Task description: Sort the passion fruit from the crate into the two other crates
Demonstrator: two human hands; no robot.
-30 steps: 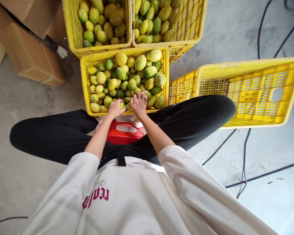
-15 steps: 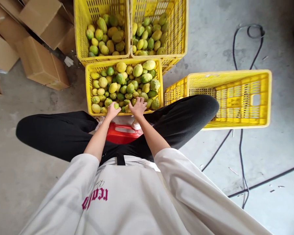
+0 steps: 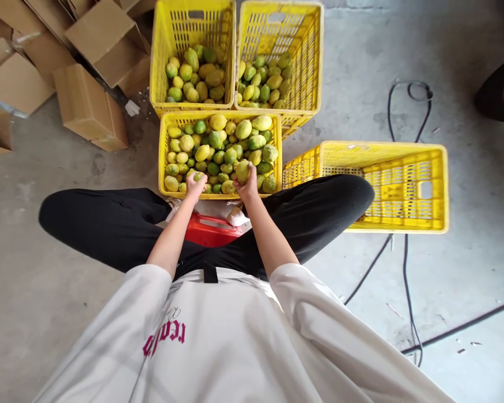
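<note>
Here's the right grip (image 3: 247, 184), fingers wrapped around a plump yellow-green lemon-like fruit (image 3: 242, 172), and it's a firm hold! Over on the other side the left grip (image 3: 195, 186) has closed on a smaller fruit (image 3: 198, 176), much of it covered by the fingers. Both are working over the near edge of the front crate (image 3: 163, 154), yellow plastic, packed with a mixed heap of fruits (image 3: 215, 140), green ones jostling with yellow. Whether the held pair are clear of that heap, I can't tell from here.

Just behind, two more yellow crates stand side by side: the rear left crate (image 3: 162, 61) and the rear right crate (image 3: 311, 50), each with fruit low down inside. Off to the right, partly hidden by a knee in black trousers (image 3: 319, 215), there's the side crate (image 3: 397, 193). Between the legs, a red plastic object (image 3: 212, 232) with a slot, a white shoe (image 3: 236, 216) just beside it.

Cardboard boxes (image 3: 86, 106) crowd the far left, black cables (image 3: 406, 280) snake across the grey floor (image 3: 466, 268), and a tyre (image 3: 498, 92) edges in at far right!
</note>
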